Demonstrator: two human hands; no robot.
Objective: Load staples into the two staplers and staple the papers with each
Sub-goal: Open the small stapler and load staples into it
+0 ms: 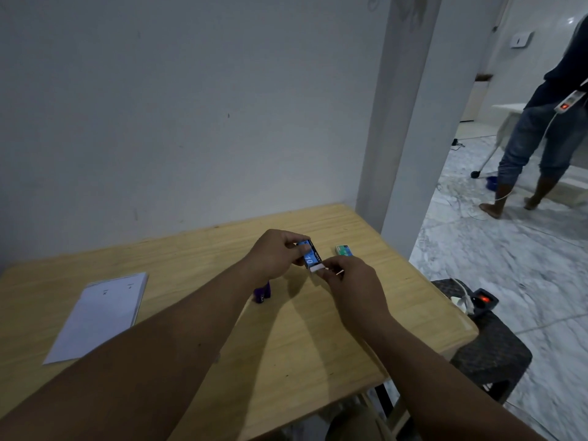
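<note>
Above the desk (318,329), the left hand (273,254) closes its grip round a blue staple box (309,256) while the right hand (348,278) pinches its white inner tray (317,268) — partly slid out. A purple stapler (262,292) stands below; papers (101,316) lie well left — a green box (344,250) sits just right.

There is one view, from a camera on the person's head; it looks forward and down at the table (286,345) from close above its near edge; the wide lens bends the edges; the wall (191,106) stands right behind the table; both arms reach out from the bottom of the picture over the table; to the right of the table the view runs far across the floor (509,265) into the next room.
</note>
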